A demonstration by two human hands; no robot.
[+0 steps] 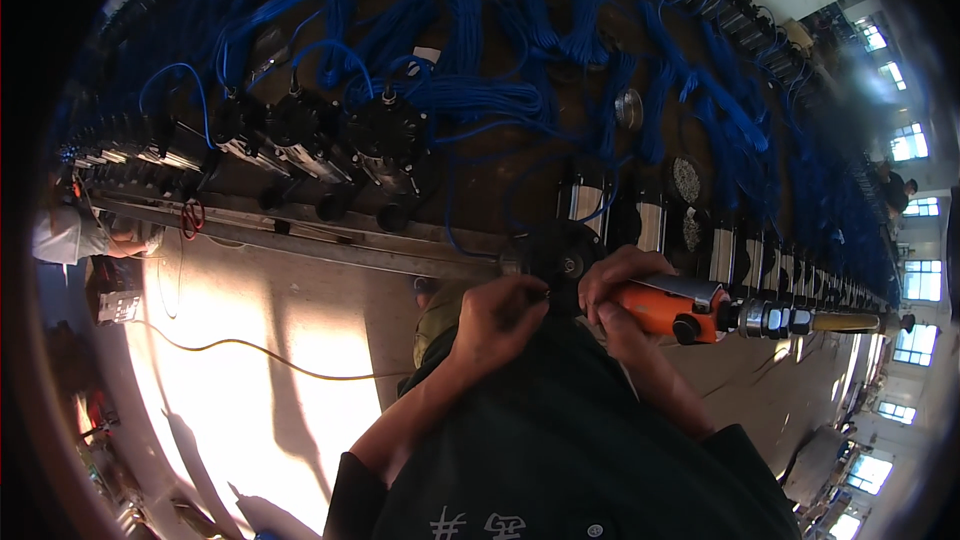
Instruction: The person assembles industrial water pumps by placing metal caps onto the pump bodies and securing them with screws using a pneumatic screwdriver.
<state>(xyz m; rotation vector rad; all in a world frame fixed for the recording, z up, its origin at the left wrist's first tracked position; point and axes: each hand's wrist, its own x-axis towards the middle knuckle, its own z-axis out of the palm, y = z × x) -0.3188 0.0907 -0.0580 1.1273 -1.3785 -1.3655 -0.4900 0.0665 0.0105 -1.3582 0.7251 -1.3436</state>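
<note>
My right hand (622,285) is wrapped round an orange air tool (655,312) with a metal fitting and a yellowish hose at its rear end. The tool lies level, its front end toward a black round motor or pump end (568,265) close in front of me. My left hand (500,318) is closed in a pinch just left of that black part. Whatever its fingertips hold is too small and dark to name. A blue cable (450,215) runs beside the black part.
Black-topped steel pumps (388,135) stand along the bench's metal edge (300,240) at left. More steel bodies (650,225) line up at right. Bundles of blue cable (465,30) cover the bench behind. Red-handled scissors (192,218) hang at the edge. A person (75,230) works at far left.
</note>
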